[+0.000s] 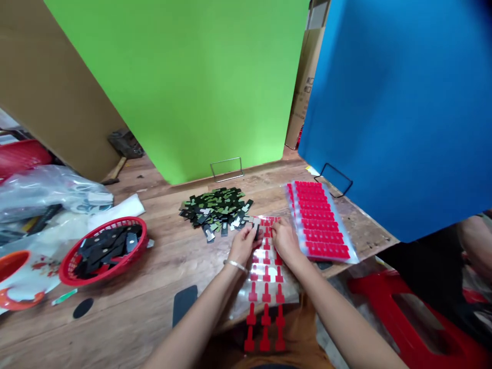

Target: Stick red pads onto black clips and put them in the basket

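both hands meet over a clear sheet of red t-shaped stickers (266, 287) lying at 6 o'clock on the wooden table (154, 292). the left hand (244, 243), a thin bracelet on its wrist, pinches a small dark piece (256, 229) between thumb and fingers; most of that piece is hidden by the fingers. the right hand (283, 240) is curled just beside it at 3 o'clock, fingertips down on the sheet; whether it grips anything cannot be told. the sheet's near end hangs past the table edge. a heap of dark and green pieces (216, 210) lies at 11 o'clock of the hands, a stack of filled red sheets (320, 220) at 2 o'clock. a red basket (103, 249) of black parts sits at 9 o'clock. a person's limb shows at the far right, cut off.
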Demonstrator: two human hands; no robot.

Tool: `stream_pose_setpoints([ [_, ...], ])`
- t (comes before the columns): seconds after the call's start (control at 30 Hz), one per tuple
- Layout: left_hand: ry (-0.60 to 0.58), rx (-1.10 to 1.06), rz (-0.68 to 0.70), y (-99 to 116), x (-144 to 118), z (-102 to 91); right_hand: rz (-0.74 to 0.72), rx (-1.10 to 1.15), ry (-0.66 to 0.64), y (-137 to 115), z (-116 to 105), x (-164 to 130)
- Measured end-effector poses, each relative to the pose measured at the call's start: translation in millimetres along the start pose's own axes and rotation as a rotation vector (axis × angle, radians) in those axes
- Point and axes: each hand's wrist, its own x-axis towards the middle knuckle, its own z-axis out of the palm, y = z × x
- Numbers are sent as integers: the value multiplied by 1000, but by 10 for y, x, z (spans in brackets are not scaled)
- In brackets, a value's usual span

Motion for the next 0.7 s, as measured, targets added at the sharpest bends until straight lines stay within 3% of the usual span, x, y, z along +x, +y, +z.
stream_pose_setpoints([
  [0.13, 15, -9, -34, -66, 286, 129, 6, 6, 55, 15, -12, 60],
  [0.27, 40, -3, -76, -80, 394, 150, -19, 113, 126, 49, -23, 74],
  [0.47, 58, 6, -98, -79, 417, 152, -55, 549, 222, 35, -139, -59],
  [0.6, 37, 24, -92, -27, 363, 148, 39, 878, 252, -33, -241, -160],
  [0.7, 2, 42, -95, 41, 170, 86, 113, 1062, 194, -102, -241, -226],
])
